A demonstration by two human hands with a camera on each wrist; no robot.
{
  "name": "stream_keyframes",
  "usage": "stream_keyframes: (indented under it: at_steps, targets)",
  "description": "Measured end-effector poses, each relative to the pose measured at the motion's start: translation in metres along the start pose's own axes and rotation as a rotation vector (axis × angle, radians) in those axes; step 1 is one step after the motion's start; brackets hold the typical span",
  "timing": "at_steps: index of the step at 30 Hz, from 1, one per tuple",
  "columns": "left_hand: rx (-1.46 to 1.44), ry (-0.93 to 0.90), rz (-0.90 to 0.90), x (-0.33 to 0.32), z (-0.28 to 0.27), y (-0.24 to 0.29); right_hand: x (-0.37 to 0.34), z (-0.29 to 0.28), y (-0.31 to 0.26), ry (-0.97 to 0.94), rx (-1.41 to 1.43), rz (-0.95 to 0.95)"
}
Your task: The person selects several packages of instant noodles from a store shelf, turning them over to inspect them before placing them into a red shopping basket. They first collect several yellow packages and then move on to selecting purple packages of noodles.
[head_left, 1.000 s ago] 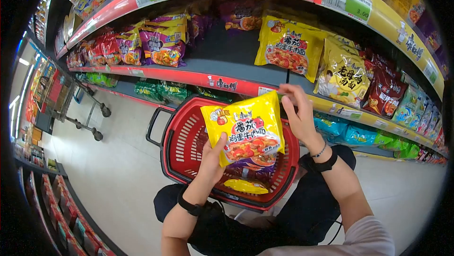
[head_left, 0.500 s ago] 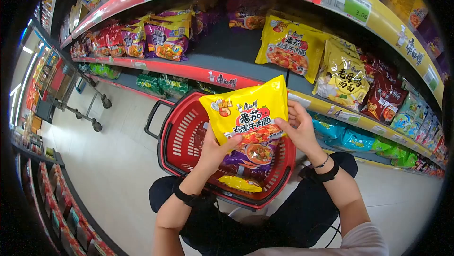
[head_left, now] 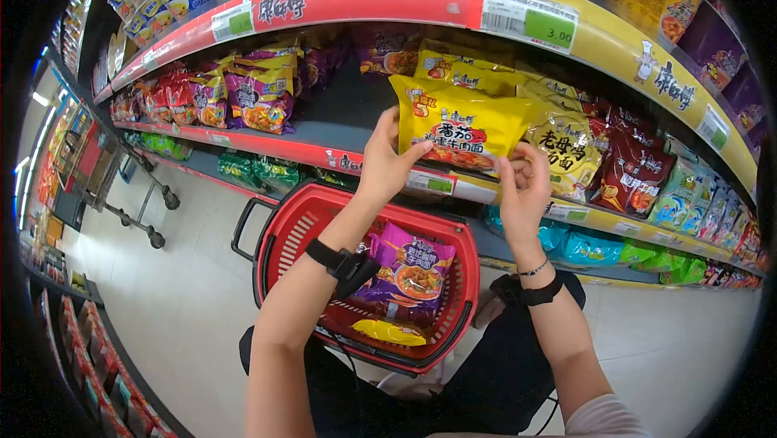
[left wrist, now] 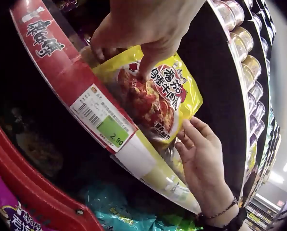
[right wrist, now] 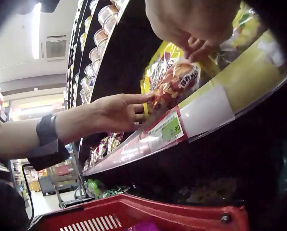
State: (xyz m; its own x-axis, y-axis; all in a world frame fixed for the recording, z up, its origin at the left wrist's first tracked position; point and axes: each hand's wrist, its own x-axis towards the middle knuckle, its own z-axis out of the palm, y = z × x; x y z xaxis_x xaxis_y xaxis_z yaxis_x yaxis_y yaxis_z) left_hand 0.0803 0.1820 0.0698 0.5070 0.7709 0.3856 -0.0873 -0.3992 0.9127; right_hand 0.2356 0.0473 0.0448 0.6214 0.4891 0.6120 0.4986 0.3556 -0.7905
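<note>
- The yellow noodle packet (head_left: 461,124) lies between the two hands, at the front edge of the middle shelf (head_left: 340,106), near more yellow packets (head_left: 477,74).
- The left hand (head_left: 384,161) grips its left side, thumb on the printed front, fingers partly hidden behind.
- The right hand (head_left: 526,187) pinches the lower right corner between thumb and bent fingers.
- Below the hands, the red basket (head_left: 271,256) holds a purple noodle packet (head_left: 411,264) and a flatter-looking yellow packet (head_left: 388,331).
</note>
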Motion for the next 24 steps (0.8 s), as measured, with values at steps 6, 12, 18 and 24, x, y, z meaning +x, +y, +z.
stream_keyframes:
  at_steps: [6,12,18,24]
  targets:
    - [0.122,-0.017,-0.039,0.0,0.004,-0.004,-0.002,0.001,-0.017,0.033,-0.058,0.014]
    - [0.439,0.137,0.175,-0.072,-0.013,0.008,-0.027,-0.001,-0.021,-0.427,-0.13,-0.067]
    - [0.549,-0.937,-0.33,-0.194,-0.056,-0.032,-0.098,0.014,-0.018,-1.445,-0.251,-0.232]
    - [0.551,-1.229,-0.512,-0.235,-0.059,-0.07,-0.171,0.009,-0.022,-1.91,-0.351,-0.254]
